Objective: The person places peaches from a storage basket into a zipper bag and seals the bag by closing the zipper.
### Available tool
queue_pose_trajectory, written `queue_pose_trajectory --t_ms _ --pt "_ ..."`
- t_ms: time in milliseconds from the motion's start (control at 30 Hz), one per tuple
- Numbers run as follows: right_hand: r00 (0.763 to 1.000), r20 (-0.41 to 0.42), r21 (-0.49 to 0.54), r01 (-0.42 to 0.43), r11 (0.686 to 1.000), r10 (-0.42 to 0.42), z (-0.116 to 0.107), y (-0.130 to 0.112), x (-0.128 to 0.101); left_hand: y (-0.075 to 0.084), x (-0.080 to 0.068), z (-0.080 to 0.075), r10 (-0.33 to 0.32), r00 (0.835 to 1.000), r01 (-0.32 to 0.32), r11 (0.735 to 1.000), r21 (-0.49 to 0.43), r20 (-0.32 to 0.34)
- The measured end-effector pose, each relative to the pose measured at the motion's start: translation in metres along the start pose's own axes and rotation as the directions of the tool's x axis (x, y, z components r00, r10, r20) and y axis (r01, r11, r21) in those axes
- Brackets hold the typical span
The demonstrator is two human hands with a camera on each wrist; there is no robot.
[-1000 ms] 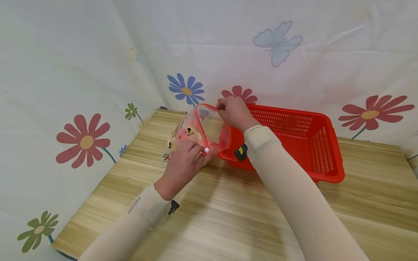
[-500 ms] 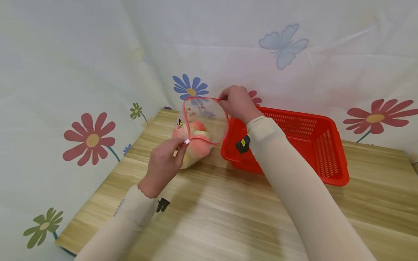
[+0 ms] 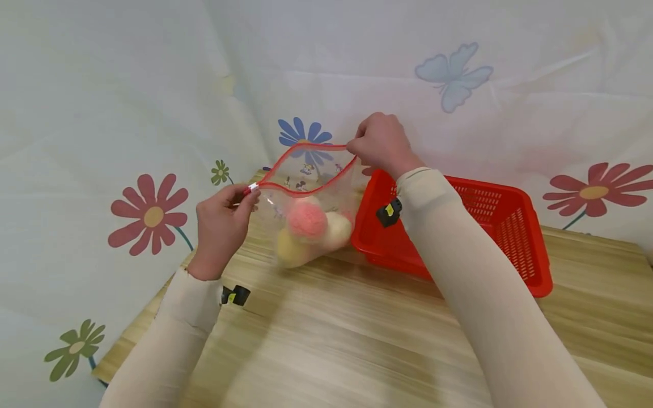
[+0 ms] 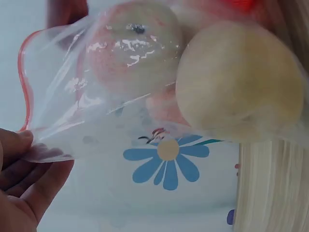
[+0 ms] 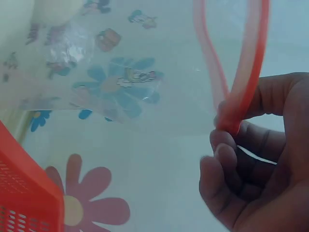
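A clear zipper bag (image 3: 326, 170) with a red zip edge and small cartoon prints hangs between my hands, its mouth gaping. Inside it sit a pink fuzzy ball (image 3: 307, 220) and pale yellow ones, round and fruit-like in the left wrist view, where a yellow one (image 4: 239, 79) fills the right side. My left hand (image 3: 220, 224) pinches the bag's left corner by the white zip slider (image 3: 253, 186). With thumb and fingers, my right hand (image 3: 384, 141) pinches the opposite corner, where the red edge (image 5: 231, 121) folds together.
A red plastic basket (image 3: 535, 243) with slotted walls stands to the right, partly behind my right forearm. Below lies a wood-grain table (image 3: 326, 340). Flower-printed white cloth (image 3: 357, 45) rises behind the table and along its left side.
My left hand has moved left and up with the slider, and my right hand slightly up. The bag has lifted and stretched wide; the balls inside hang lower in it.
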State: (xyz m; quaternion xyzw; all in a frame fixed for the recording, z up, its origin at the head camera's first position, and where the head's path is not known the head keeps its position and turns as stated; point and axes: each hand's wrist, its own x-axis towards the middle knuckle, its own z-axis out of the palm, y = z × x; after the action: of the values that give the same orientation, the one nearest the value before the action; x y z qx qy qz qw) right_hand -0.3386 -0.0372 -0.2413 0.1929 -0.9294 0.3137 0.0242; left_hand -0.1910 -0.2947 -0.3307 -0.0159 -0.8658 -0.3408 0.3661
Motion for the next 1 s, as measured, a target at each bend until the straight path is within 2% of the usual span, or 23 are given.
queue_pose_trajectory --t_ms 67,133,267,333,433,667,867,1000 --pt "0.999 -0.016 -0.032 -0.028 0.999 0.027 -0.004 0.002 0.0 -0.005 0.006 -0.002 -0.095 0.995 0.096 0.993 -0.068 0.021" --pt "0.998 -0.023 -0.058 -0.063 0.996 0.062 -0.006 0.005 0.0 -0.011 0.011 -0.003 -0.179 0.982 0.186 0.969 -0.162 0.057" --pt "0.994 -0.003 -0.083 -0.108 0.991 0.109 -0.004 0.014 0.001 -0.021 0.016 -0.003 -0.305 0.94 0.336 0.9 -0.279 0.151" --pt "0.993 0.012 -0.081 -0.119 0.99 0.121 -0.001 0.019 0.001 -0.025 0.018 -0.002 -0.335 0.923 0.378 0.879 -0.29 0.187" --pt "0.991 0.023 -0.068 -0.13 0.989 0.132 0.002 0.023 0.0 -0.027 0.02 -0.001 -0.338 0.916 0.391 0.875 -0.285 0.216" --pt "0.988 0.065 -0.062 -0.135 0.989 0.139 0.001 0.021 -0.004 -0.019 0.022 0.0 -0.301 0.928 0.355 0.894 -0.275 0.221" --pt "0.99 0.105 -0.033 -0.091 0.995 0.094 0.002 0.015 -0.005 -0.005 0.023 0.003 -0.288 0.937 0.332 0.912 -0.241 0.199" --pt "0.993 0.109 -0.056 -0.049 0.997 0.055 0.005 0.008 -0.007 0.005 0.024 0.005 -0.277 0.943 0.313 0.927 -0.205 0.186"
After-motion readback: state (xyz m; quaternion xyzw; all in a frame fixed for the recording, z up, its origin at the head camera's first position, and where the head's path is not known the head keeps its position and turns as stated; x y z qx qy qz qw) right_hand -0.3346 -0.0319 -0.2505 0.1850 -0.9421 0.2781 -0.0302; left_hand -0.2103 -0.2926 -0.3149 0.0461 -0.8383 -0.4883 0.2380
